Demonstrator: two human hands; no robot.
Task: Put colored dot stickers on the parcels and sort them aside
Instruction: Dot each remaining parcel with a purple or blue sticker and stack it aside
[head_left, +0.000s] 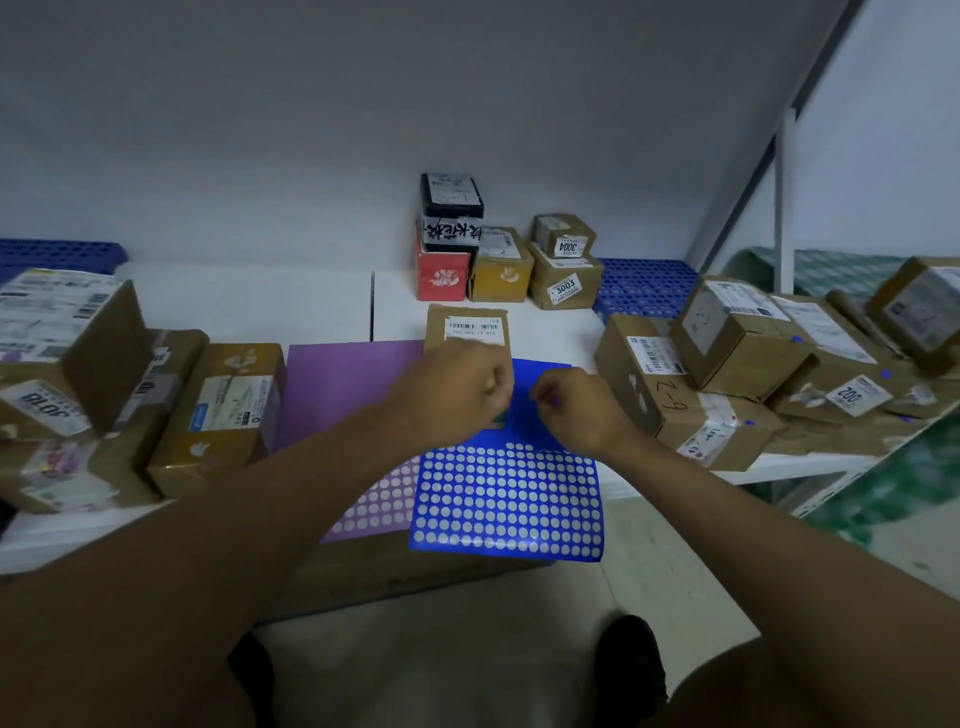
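where hands (511, 397) meet: parcel (467, 332)

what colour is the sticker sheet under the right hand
Blue, with rows of pale emptied dot holes; the sticker sheet shows best in the head view.

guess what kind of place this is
Probably a parcel sorting or pickup room: labelled cardboard parcels are piled on a white shelf, with blue and purple dot-sticker sheets laid out.

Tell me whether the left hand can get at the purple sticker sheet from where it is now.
Probably yes. The left hand holds the small brown parcel just beside the purple sticker sheet, whose upper part lies bare with nothing on it. It would have to let go of the parcel first.
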